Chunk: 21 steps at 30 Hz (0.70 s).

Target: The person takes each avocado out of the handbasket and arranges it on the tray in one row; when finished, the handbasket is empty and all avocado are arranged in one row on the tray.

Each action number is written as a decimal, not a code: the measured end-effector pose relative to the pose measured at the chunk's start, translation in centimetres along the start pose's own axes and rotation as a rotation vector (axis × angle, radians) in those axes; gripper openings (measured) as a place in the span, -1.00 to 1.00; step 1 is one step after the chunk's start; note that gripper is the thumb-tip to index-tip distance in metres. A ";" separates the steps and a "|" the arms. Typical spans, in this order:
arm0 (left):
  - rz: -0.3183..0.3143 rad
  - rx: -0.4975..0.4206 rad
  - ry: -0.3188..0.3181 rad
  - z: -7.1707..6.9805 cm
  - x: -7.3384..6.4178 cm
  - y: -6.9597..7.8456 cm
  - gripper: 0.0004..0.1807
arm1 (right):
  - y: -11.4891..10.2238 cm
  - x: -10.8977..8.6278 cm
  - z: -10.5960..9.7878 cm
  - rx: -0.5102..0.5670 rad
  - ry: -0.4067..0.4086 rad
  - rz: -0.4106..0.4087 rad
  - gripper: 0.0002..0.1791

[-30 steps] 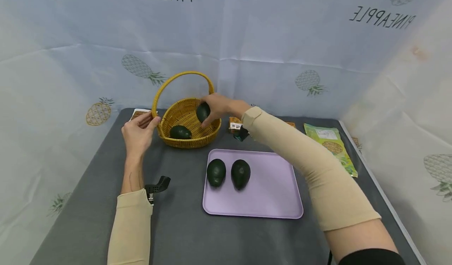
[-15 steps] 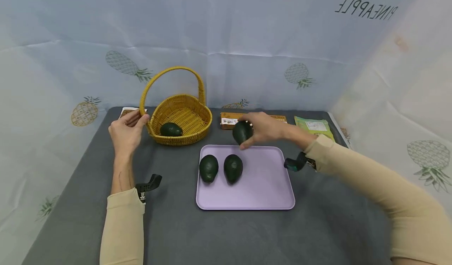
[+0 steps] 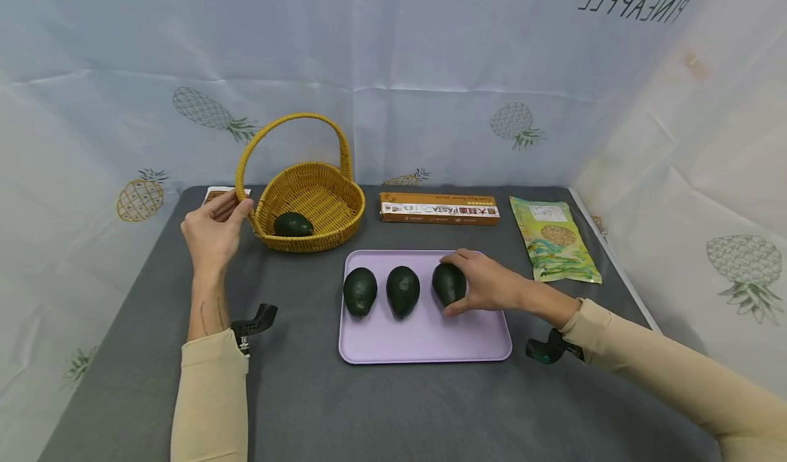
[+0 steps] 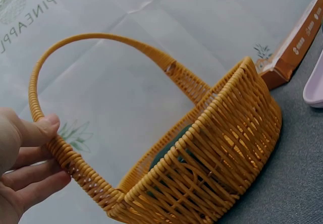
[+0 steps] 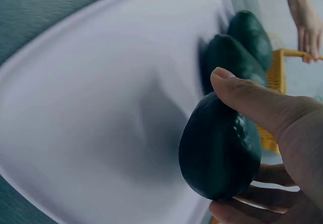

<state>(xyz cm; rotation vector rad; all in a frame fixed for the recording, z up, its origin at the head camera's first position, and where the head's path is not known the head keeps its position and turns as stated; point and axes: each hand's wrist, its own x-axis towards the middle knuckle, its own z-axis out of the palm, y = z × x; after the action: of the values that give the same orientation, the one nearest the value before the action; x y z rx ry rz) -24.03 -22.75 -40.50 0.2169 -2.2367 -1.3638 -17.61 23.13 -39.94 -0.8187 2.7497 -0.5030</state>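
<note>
In the head view, my left hand (image 3: 212, 233) pinches the left side of the yellow wicker basket's handle (image 3: 294, 117); the left wrist view shows thumb and fingers around it. One dark green avocado (image 3: 293, 225) lies inside the basket (image 3: 310, 243). My right hand (image 3: 488, 282) grips another avocado (image 3: 448, 284) over the right half of the lilac tray (image 3: 424, 346). In the right wrist view this avocado (image 5: 219, 148) sits between thumb and fingers, its shadow on the tray. Two more avocados, one at the left (image 3: 360, 292) and one mid-tray (image 3: 403, 292), lie side by side.
Behind the tray stands an orange pasta box (image 3: 439, 209). A green and yellow packet (image 3: 555, 240) lies at the table's right side. A white-edged item (image 3: 216, 193) is partly hidden behind my left hand. A pineapple-print cloth (image 3: 424, 52) hangs behind the grey table (image 3: 344, 414).
My right hand has carried an avocado out of the basket, rightward and toward me, over the tray beside the other two. My left hand keeps its hold on the handle.
</note>
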 end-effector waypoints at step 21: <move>-0.032 -0.005 -0.008 0.0 0.3 0.1 -0.43 | 0.1 -0.3 2.5 -0.026 0.058 -0.021 0.16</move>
<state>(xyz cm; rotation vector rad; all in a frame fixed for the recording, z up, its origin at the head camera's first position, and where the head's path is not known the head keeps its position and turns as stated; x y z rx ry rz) -24.24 -22.83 -40.36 0.2471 -2.2458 -1.3893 -16.62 22.71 -42.21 -0.8531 2.8093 -0.5039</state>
